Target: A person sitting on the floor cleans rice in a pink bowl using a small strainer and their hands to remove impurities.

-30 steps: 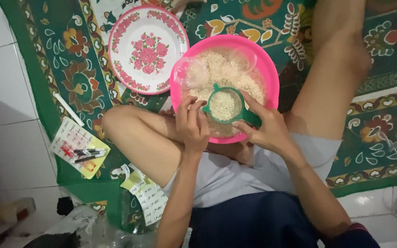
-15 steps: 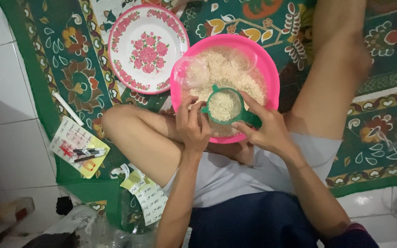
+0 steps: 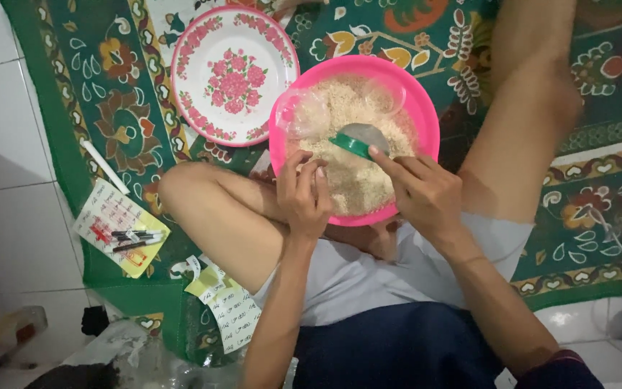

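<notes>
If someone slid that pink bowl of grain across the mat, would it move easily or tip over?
The pink bowl looks wide and shallow, so it probably would not tip. It is nearly full of grain, so likely heavy for its size. It rests partly on the patterned mat and against the person's legs, so a push would probably drag rather than glide.

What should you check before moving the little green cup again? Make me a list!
1. Right hand holds the green cup: ok.
2. Cup tipped over the grains inside the pink bowl: ok.
3. Left hand at the bowl's near rim: ok.
4. Cup emptied: cannot tell.
5. Flowered plate clear of the bowl: ok.
</notes>
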